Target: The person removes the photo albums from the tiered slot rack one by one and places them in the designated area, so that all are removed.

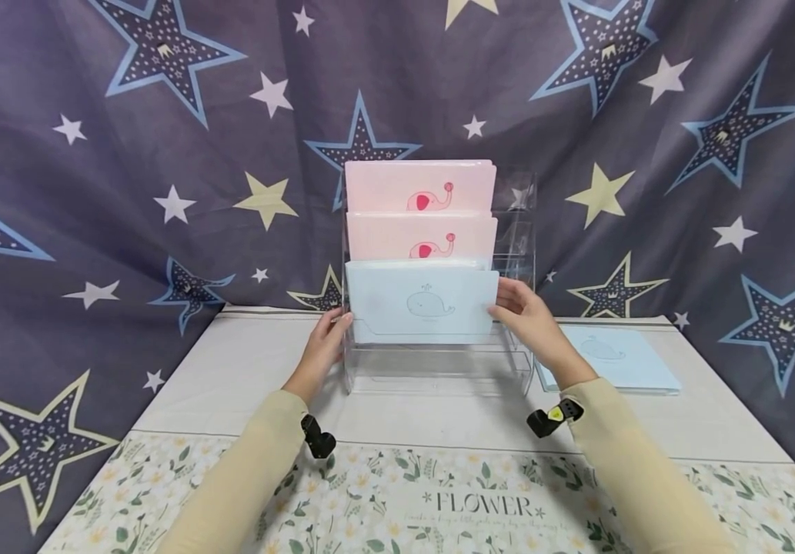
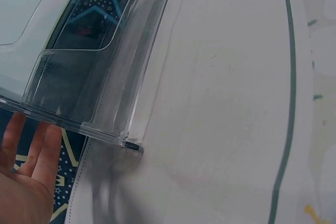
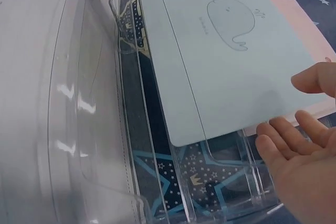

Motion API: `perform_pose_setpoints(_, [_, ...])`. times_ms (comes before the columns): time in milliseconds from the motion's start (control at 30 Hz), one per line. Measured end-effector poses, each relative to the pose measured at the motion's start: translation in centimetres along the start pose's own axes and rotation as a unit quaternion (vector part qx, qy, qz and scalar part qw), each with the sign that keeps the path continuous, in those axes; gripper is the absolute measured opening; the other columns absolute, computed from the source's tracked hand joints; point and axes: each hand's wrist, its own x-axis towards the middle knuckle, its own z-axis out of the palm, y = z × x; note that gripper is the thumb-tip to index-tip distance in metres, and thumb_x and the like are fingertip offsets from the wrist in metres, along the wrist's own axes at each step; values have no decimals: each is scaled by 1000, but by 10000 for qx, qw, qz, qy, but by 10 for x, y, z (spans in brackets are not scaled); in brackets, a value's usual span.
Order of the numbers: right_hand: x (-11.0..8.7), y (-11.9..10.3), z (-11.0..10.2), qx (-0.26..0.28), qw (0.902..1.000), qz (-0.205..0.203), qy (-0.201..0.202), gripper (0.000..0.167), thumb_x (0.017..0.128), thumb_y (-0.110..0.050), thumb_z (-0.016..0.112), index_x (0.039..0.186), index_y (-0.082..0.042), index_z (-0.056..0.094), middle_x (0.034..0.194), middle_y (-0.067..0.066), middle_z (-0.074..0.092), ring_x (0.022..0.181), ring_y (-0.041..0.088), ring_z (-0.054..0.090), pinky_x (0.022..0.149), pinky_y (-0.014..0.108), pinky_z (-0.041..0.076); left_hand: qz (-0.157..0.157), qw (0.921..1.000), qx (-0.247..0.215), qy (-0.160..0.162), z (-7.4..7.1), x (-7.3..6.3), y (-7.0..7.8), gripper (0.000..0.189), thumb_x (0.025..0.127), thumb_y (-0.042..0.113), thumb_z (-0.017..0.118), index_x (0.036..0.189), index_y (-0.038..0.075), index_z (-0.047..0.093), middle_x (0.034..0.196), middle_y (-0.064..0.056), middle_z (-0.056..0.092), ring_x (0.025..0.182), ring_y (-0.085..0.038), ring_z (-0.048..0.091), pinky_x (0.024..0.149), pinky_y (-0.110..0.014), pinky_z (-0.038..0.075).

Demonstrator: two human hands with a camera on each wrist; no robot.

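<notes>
Right hand [image 1: 539, 327] has the right edge of a pale blue whale card [image 1: 422, 306] pinched, thumb over the front and fingers behind the edge, while the left hand [image 1: 321, 350] just has its fairly straight fingers against the left side of the clear rack [image 1: 516, 238], holding nothing that I can see. The card stands upright in the rack, below and in front of two tiers of pink ones, with its long axis running left to right across the rack and its printed face toward the person. Whale's right way up, btw: spout on top, head to the rack's left, tail to its right. At least one more blue edge peeks out just above it. Up the rack, the upper pink card [image 1: 383, 185] and lower pink card [image 1: 383, 235] lie lengthwise the same way, each with an elephant whose raised trunk is on the right with a ball. Flat on the table to the right of the rack there's a blue stack [image 1: 636, 369] with a whale on top. As for text, the tablecloth [image 1: 425, 419] in front of the rack says "FLOWER", with fainter script under it that I can't read. There's tiny lettering by the card's whale too, also unreadable.
</notes>
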Motion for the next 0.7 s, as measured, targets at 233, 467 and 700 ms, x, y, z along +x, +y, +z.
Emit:
perform_pose_setpoints(233, [3,1,5,20,9998,67,166,56,99,-10,63,149,0,39,135,21,53,124,32,52,100,39,46,-26,10000,9,-35,0,0,1,68,99,59,53,151,18,40,152,-14,41,138,-33,40,107,-57,40])
perform_pose_setpoints(467, [8,6,16,73,9989,-113,440,44,100,-7,59,141,2,44,128,20,55,115,27,55,89,25,48,-29,10000,-46,-50,-1,0,2,67,100,56,52,152,16,39,152,-16,40,137,-35,40,107,-59,39])
perform_pose_setpoints(700, [13,7,25,418,9987,99,269,41,102,-11,54,140,1,43,133,21,53,121,31,52,100,43,45,-2,10000,18,-11,0,2,-1,68,99,59,52,151,18,40,151,-14,42,136,-34,41,106,-58,40])
